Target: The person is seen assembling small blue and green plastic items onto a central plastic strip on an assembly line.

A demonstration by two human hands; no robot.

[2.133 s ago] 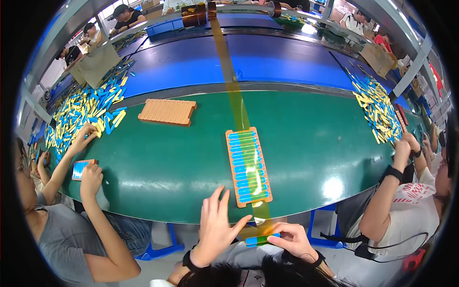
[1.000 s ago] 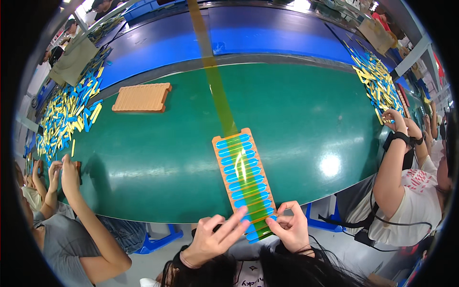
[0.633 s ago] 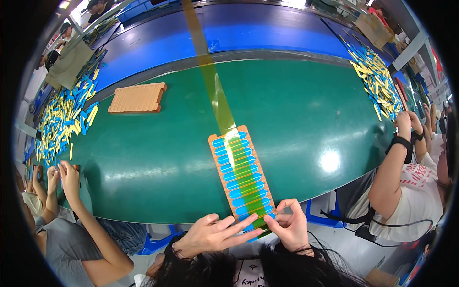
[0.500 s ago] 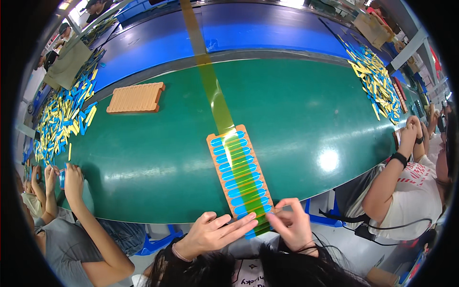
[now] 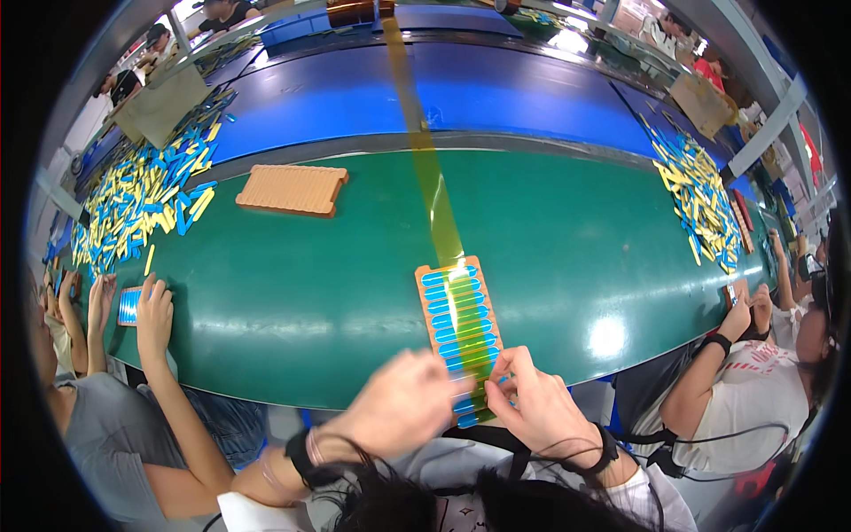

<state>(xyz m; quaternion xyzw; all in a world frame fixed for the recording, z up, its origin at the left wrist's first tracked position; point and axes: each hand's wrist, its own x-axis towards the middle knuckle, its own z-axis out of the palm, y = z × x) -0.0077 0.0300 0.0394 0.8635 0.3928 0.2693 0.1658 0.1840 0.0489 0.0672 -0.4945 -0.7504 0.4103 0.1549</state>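
An orange-brown grooved tray (image 5: 423, 301) lies in front of me with its near end at the table edge, its grooves filled with several blue strips (image 5: 456, 322). A clear yellow tape (image 5: 434, 195) runs down from the far side and lies lengthwise over the strips. Above the tray's near left side is my left hand (image 5: 399, 403), smeared by motion, so its fingers are unclear. My right hand (image 5: 541, 408) is at the near right edge of the tray, thumb and fingers drawn together beside the tape. What they pinch, if anything, is hidden.
Another grooved tray (image 5: 292, 189) lies at the far left of the green table (image 5: 567, 239). Piles of blue and yellow strips (image 5: 146, 204) (image 5: 696, 195) flank it. An amber tape roll (image 5: 350, 11) is at the top. Co-workers sit at both sides, their hands (image 5: 155, 319) (image 5: 745, 310) over the table.
My left hand has come off the tape, where its fingers lay flat, and is now blurred. My right fingers have drawn closer together. The whole view has shifted, showing more of the far side.
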